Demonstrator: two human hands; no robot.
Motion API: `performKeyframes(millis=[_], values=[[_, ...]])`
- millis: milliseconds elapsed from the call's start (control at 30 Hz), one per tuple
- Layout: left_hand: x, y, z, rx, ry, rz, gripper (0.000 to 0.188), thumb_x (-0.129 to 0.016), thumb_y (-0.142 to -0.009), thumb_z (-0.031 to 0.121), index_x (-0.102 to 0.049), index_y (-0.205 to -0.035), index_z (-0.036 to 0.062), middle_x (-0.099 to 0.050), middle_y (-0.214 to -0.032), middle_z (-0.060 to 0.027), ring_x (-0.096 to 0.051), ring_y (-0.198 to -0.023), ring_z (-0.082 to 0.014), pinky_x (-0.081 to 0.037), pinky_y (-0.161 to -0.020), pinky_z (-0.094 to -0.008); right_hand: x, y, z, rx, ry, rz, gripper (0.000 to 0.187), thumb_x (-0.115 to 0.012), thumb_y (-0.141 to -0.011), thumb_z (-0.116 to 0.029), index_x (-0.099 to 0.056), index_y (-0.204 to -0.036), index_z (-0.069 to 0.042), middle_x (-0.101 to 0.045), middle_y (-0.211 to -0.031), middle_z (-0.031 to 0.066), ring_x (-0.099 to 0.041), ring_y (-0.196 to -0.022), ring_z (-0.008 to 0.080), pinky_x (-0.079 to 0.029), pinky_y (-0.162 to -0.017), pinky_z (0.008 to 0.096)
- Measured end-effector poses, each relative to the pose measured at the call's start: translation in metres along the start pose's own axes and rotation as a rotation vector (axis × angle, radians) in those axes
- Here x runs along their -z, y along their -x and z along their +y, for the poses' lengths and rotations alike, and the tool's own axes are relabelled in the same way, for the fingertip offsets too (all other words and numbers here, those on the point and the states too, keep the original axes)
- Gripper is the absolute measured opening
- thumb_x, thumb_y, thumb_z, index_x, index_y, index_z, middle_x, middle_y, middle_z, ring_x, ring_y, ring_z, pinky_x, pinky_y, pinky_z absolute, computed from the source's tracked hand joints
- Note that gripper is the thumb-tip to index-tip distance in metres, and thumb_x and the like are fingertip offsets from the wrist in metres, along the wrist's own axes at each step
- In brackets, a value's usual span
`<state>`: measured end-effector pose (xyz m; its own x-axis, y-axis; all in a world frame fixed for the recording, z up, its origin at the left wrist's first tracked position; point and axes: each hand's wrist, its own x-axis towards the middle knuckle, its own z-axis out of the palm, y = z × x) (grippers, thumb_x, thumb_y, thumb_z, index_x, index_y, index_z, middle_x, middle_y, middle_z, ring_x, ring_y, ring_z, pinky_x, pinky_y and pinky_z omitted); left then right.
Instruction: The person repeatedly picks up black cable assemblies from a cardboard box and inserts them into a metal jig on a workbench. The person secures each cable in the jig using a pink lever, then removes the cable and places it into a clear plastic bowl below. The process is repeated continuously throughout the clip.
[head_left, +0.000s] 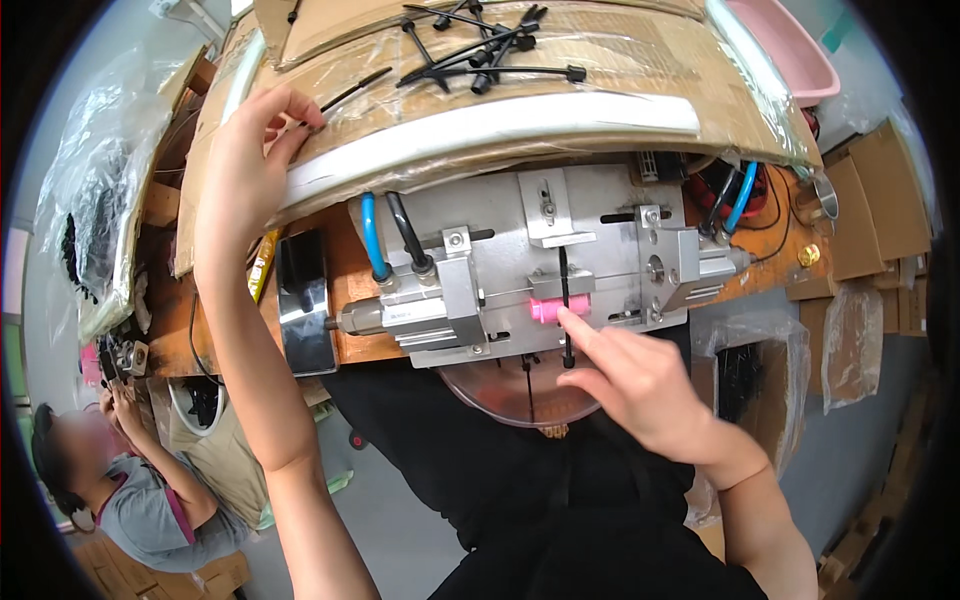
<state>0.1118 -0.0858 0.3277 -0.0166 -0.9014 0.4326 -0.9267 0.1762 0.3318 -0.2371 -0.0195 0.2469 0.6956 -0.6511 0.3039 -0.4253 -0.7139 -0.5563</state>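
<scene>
The black rod [564, 280] lay lengthwise across the pink block [544, 311] at the middle of the metal fixture [500, 215], its knobbed end pointing toward me. My right hand [645, 390] was spread, index fingertip down at the rod and block, thumb held apart beside the lower end. Under the fixture's near edge sat a clear bowl [475, 388] with dark pieces inside. My left hand [255, 140] reached beyond the fixture, over the cardboard [625, 45], thumb and fingers pinching, as far as I could tell, one end of a loose rod [358, 88]. A white padded strip [500, 124] ran just below the rod pile [480, 72]. Off to my left, a co-worker [160, 515] sat with both hands raised.
</scene>
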Motion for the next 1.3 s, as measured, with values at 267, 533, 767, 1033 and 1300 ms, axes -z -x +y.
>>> performKeyframes(millis=[267,533,767,1033,1300], values=[[0.025,0.021,0.009,0.086,0.180,-0.138,0.012,-0.059,-0.087,-0.004,-0.064,-0.097,-0.0004,-0.065,-0.092,-0.0067,-0.058,-0.077,-0.0178,-0.047,-0.077,-0.0297,0.070,-0.202,0.038,0.270,0.579,0.332,0.009,-0.061,-0.084,-0.004,-0.064,-0.092,-0.001,-0.066,-0.082,0.0153,-0.065,-0.073,0.0262,-0.050,-0.064,0.0346],[-0.031,0.095,0.102,0.046,0.083,0.217,0.070,-0.067,-0.071,-0.013,-0.053,-0.137,0.0038,-0.059,-0.099,-0.0121,-0.055,-0.081,-0.0245,-0.047,-0.074,-0.0341,0.102,-0.188,0.078,0.363,0.451,0.532,0.012,-0.064,-0.080,-0.004,-0.066,-0.090,0.002,-0.064,-0.080,0.0205,-0.062,-0.083,0.0372,-0.049,-0.075,0.0411],[-0.110,0.160,0.180,-0.083,-0.083,-0.034,0.066,-0.061,-0.073,-0.002,-0.046,-0.137,-0.0078,-0.050,-0.091,-0.0078,-0.050,-0.078,-0.0198,-0.045,-0.072,-0.0294,0.125,-0.153,0.048,-0.067,-0.119,0.486,0.022,-0.064,-0.092,-0.011,-0.065,-0.110,0.001,-0.065,-0.081,0.0053,-0.055,-0.067,0.0071,-0.045,-0.058,0.0235],[-0.117,0.150,0.193,0.004,-0.105,-0.158,0.070,-0.069,-0.077,0.003,-0.042,-0.141,-0.0060,-0.050,-0.096,-0.0098,-0.050,-0.085,-0.0237,-0.045,-0.079,-0.0352,0.124,-0.066,0.021,0.033,-0.217,0.614,0.013,-0.059,-0.091,0.001,-0.064,-0.104,0.004,-0.068,-0.095,0.0117,-0.059,-0.075,0.0119,-0.046,-0.064,0.0244],[-0.068,0.110,0.166,-0.046,0.139,-0.110,0.075,-0.073,-0.070,-0.002,-0.048,-0.141,0.0052,-0.051,-0.089,-0.0096,-0.050,-0.086,-0.0267,-0.045,-0.077,-0.0376,-0.003,0.019,0.008,0.030,-0.122,0.382,0.059,-0.072,-0.069,0.016,-0.055,-0.125,0.012,-0.067,-0.093,0.0185,-0.063,-0.068,0.0241,-0.052,-0.061,0.0320]])
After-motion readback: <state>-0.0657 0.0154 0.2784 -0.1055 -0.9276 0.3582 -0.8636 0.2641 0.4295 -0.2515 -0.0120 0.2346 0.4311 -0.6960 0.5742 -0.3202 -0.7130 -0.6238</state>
